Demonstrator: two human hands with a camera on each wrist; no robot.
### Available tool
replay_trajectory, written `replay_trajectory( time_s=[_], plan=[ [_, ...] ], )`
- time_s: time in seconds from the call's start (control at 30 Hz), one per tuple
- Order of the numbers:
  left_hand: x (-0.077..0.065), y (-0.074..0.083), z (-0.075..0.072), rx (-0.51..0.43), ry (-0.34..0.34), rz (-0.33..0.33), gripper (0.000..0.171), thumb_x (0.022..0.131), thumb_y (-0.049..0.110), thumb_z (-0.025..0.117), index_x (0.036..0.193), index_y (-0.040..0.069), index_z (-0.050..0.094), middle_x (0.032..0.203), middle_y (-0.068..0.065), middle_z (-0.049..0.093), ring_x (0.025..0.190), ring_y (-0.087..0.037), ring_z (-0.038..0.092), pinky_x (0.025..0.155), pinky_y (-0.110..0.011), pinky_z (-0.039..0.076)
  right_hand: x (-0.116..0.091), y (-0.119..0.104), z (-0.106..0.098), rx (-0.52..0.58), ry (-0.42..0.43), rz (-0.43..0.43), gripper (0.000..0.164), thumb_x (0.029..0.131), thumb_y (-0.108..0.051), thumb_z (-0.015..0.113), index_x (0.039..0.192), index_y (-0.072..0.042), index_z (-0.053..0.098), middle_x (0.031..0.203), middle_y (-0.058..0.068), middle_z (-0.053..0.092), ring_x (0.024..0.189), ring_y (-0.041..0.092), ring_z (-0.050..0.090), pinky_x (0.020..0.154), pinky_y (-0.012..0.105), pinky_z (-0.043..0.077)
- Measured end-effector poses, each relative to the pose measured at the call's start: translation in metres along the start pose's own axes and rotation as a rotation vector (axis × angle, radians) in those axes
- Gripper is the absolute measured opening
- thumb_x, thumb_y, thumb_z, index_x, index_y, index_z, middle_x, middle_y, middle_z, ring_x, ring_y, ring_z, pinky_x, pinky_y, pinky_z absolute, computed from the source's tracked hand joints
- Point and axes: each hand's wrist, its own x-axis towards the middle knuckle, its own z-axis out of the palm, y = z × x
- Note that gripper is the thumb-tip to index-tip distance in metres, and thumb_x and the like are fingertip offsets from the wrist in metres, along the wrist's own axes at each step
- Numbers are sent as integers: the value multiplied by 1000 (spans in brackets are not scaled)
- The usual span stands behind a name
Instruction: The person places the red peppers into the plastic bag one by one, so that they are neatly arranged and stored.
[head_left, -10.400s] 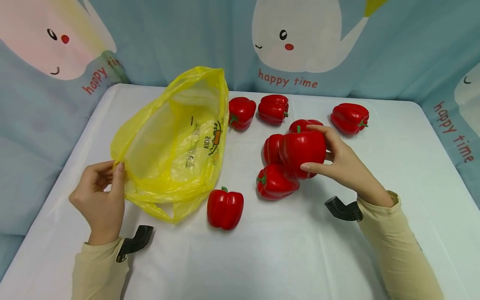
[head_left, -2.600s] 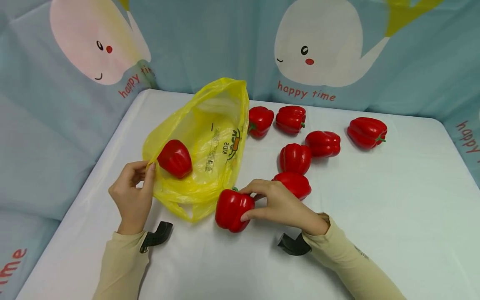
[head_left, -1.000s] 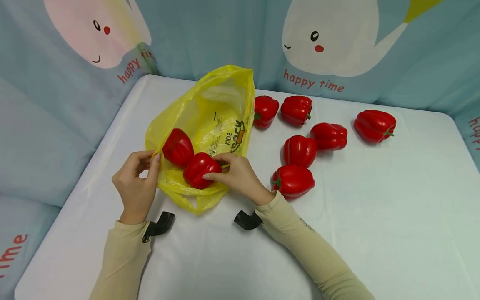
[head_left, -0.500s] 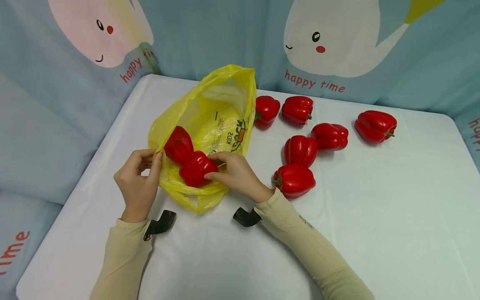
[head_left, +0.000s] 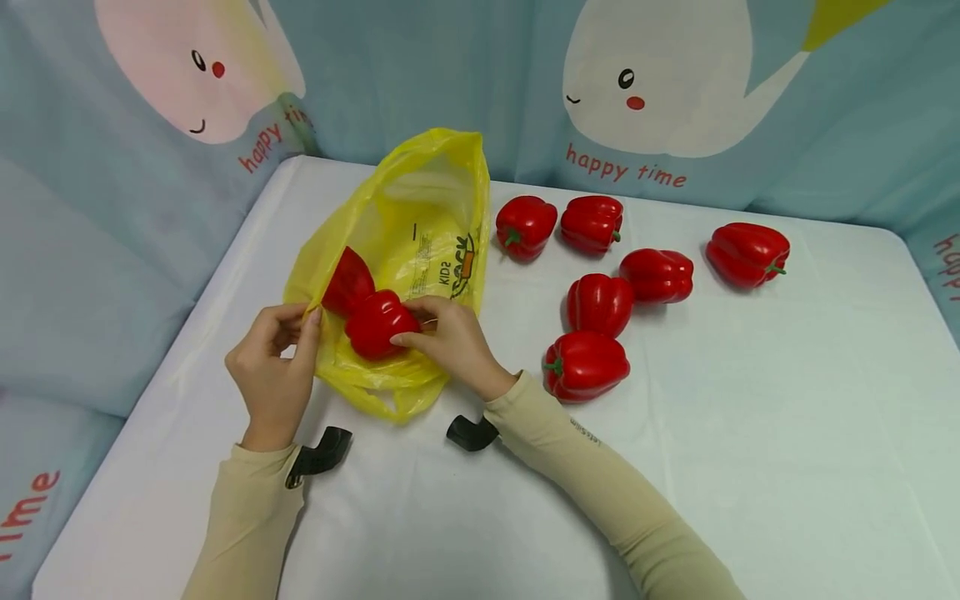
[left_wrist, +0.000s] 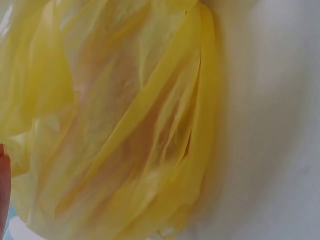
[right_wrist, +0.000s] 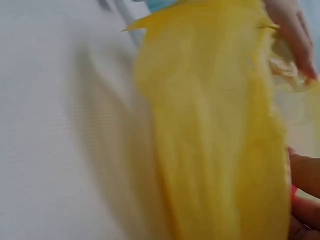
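In the head view a yellow plastic bag (head_left: 435, 167) lies with its mouth spread toward the person. My left hand (head_left: 276, 371) pinches the bag's left rim between thumb and fingers. Inside the mouth, my right hand (head_left: 450, 342) grips a red bell pepper (head_left: 375, 325), thumb in front and fingers behind. Another pepper (head_left: 348, 282) sits deeper in the bag, partly behind the rim, and the two overlap in this view. The left wrist view is mostly filled by the bag (left_wrist: 125, 125). From the right wrist, the bag's outer side (right_wrist: 215, 125) hides most of the held pepper.
On the white table (head_left: 750, 433), several red peppers lie right of the bag: one pepper (head_left: 526, 227) close beside it, a touching group with a front pepper (head_left: 587, 365), and a lone pepper (head_left: 747, 255) at the far right. A patterned blue curtain (head_left: 420, 67) stands behind.
The right hand took the pepper from in front of the bag and carried it into the mouth, then further left. Earlier, another pepper went in. The left hand keeps its hold on the rim.
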Motion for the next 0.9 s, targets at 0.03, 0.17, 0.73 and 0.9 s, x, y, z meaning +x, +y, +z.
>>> replay_trajectory(
  time_s=[0.03,0.17,0.73,0.9],
  plan=[
    [-1,0,0,1,2,-2,11,79,-9,70,87,-13,65,73,-23,65,69,15,50,66,-4,42,0,1,1,-6,5,-9,41,79,-11,78,116,2,64,111,12,66,92,19,66,78,18,52],
    [-2,-2,-1,2,12,-12,11,79,-9,70,87,-14,64,73,-23,65,70,15,51,68,-5,43,-3,2,1,-30,9,-32,44,79,-11,78,118,2,63,113,12,65,95,20,65,81,20,52],
    [2,-8,-3,1,67,-41,11,80,-8,68,86,-17,63,72,-25,63,69,12,53,68,-6,44,-40,-4,-51,106,-24,-77,49,81,-7,76,125,3,58,118,12,63,106,23,60,89,29,51],
    [3,-8,-6,26,82,-60,16,84,-2,68,86,-17,63,73,-7,65,68,11,53,67,-7,44,-58,-3,-71,134,-35,-100,50,80,-4,76,126,4,57,118,12,63,107,26,60,90,33,51]
  ],
)
